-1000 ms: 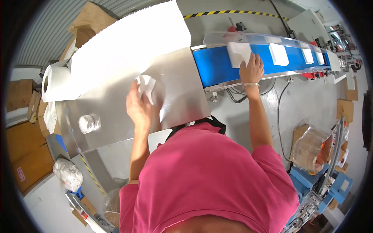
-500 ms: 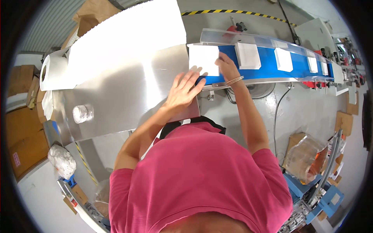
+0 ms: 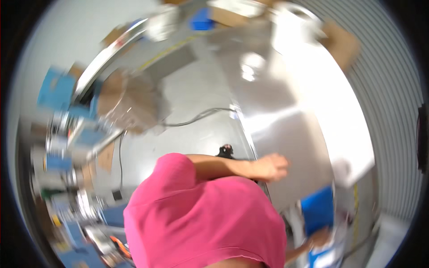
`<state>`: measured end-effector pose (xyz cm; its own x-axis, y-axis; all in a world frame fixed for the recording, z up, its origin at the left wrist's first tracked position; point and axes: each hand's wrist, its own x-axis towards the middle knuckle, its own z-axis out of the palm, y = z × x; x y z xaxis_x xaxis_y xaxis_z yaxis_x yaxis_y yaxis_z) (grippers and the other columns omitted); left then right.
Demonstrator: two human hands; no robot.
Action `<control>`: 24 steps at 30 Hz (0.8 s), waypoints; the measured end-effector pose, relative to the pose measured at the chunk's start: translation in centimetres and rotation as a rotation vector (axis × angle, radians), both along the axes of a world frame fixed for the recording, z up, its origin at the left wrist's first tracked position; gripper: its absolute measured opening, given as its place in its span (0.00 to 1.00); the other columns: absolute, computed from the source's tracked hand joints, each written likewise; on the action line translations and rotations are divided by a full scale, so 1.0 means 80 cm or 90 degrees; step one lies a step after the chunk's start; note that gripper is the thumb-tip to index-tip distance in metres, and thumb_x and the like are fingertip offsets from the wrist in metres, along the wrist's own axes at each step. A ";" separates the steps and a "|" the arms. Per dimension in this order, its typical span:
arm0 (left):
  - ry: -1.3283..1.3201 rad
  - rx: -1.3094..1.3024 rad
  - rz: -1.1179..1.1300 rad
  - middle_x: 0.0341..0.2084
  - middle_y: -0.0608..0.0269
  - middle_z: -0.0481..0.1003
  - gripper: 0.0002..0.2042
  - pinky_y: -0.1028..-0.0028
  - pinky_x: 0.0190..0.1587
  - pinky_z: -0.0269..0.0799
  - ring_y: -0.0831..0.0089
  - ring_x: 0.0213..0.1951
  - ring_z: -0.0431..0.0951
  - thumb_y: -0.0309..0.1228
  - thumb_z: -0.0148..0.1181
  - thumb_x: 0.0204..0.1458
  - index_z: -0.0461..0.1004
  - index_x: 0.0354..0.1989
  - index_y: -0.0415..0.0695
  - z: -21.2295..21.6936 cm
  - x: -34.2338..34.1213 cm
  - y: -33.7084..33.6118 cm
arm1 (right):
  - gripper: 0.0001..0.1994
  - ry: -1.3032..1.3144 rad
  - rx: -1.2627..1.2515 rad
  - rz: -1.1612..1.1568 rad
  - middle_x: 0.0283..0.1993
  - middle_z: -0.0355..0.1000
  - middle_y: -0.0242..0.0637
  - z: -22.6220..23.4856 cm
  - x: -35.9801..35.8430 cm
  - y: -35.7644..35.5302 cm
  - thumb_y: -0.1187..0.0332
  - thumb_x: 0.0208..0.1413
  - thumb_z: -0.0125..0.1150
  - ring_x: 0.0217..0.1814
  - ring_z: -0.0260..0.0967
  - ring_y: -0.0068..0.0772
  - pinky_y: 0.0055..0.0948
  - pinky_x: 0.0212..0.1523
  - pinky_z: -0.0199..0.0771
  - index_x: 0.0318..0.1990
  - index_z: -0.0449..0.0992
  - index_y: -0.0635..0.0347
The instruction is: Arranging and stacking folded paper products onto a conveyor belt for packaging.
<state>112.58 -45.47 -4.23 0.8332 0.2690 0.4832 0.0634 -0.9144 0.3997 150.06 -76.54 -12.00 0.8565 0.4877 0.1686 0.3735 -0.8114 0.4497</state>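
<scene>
Strong blur covers this moment. My left hand (image 3: 271, 168) hangs over or on the metal table (image 3: 306, 178); its fingers look bent, and nothing is seen in them. Beyond it, a wide white sheet (image 3: 333, 102) covers the table's right part. At lower right, my right hand (image 3: 320, 237) is over the blue conveyor belt (image 3: 317, 207). Smearing hides how its fingers lie. Just below that hand, a white stack (image 3: 324, 258) shows on the belt, partly cut off.
A small shiny roll (image 3: 252, 64) lies on the table's far part, with a big white roll (image 3: 297, 24) behind. A cable (image 3: 196, 118) runs over the grey floor. To the left stand a plastic-lined carton (image 3: 129, 100) and blue machinery (image 3: 58, 89).
My view has swung round to the left, so the table and belt now lie on my right. Both hands have parted from the white stack at the belt's end.
</scene>
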 end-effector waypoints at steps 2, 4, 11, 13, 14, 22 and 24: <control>-0.006 -0.062 0.077 0.43 0.50 0.67 0.08 0.63 0.45 0.64 0.58 0.44 0.68 0.30 0.58 0.44 0.70 0.32 0.43 0.014 -0.047 0.017 | 0.22 -0.203 -0.023 0.030 0.52 0.68 0.47 -0.006 0.027 -0.046 0.53 0.61 0.46 0.53 0.66 0.50 0.42 0.50 0.68 0.50 0.71 0.62; -0.017 -0.079 0.201 0.44 0.51 0.67 0.08 0.64 0.45 0.63 0.59 0.44 0.68 0.31 0.57 0.48 0.71 0.35 0.43 0.026 -0.117 0.036 | 0.26 -0.335 0.371 0.223 0.48 0.70 0.51 0.110 -0.082 0.115 0.52 0.54 0.56 0.50 0.67 0.53 0.50 0.55 0.63 0.48 0.70 0.71; -0.116 -0.099 0.462 0.44 0.54 0.67 0.08 0.61 0.45 0.64 0.58 0.45 0.68 0.30 0.57 0.48 0.70 0.36 0.43 0.031 -0.323 0.130 | 0.21 -0.036 0.703 0.650 0.48 0.70 0.49 0.216 -0.389 0.490 0.62 0.57 0.56 0.49 0.68 0.49 0.41 0.52 0.66 0.52 0.69 0.68; -0.072 -0.132 0.502 0.43 0.54 0.67 0.08 0.61 0.45 0.64 0.58 0.45 0.68 0.31 0.56 0.48 0.71 0.36 0.45 0.043 -0.377 0.159 | 0.21 0.126 0.788 0.705 0.48 0.70 0.49 0.211 -0.478 0.567 0.61 0.56 0.57 0.53 0.66 0.47 0.41 0.55 0.63 0.52 0.69 0.66; -0.075 -0.144 0.544 0.43 0.55 0.67 0.08 0.61 0.45 0.64 0.58 0.46 0.67 0.31 0.56 0.49 0.71 0.37 0.45 0.038 -0.404 0.173 | 0.21 0.163 0.796 0.742 0.48 0.70 0.49 0.211 -0.527 0.608 0.61 0.56 0.57 0.53 0.66 0.47 0.41 0.55 0.63 0.52 0.69 0.66; -0.113 -0.274 0.807 0.43 0.54 0.66 0.12 0.60 0.48 0.64 0.57 0.47 0.67 0.31 0.57 0.48 0.70 0.41 0.43 0.026 -0.598 0.266 | 0.13 0.781 0.601 0.952 0.54 0.67 0.44 0.178 -0.852 0.849 0.70 0.59 0.51 0.52 0.67 0.40 0.31 0.47 0.72 0.49 0.71 0.67; -0.043 -0.347 0.870 0.45 0.53 0.65 0.18 0.60 0.48 0.64 0.56 0.47 0.67 0.31 0.58 0.47 0.67 0.48 0.43 0.025 -0.635 0.301 | 0.13 0.818 0.586 0.964 0.53 0.68 0.44 0.172 -0.905 0.918 0.70 0.59 0.51 0.50 0.68 0.38 0.31 0.46 0.72 0.49 0.72 0.66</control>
<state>61.77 -21.37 -2.27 -0.2317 0.9683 0.0929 0.7023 0.1005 0.7048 77.69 -3.08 1.78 -0.1832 0.8504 0.4932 0.4514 0.5185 -0.7262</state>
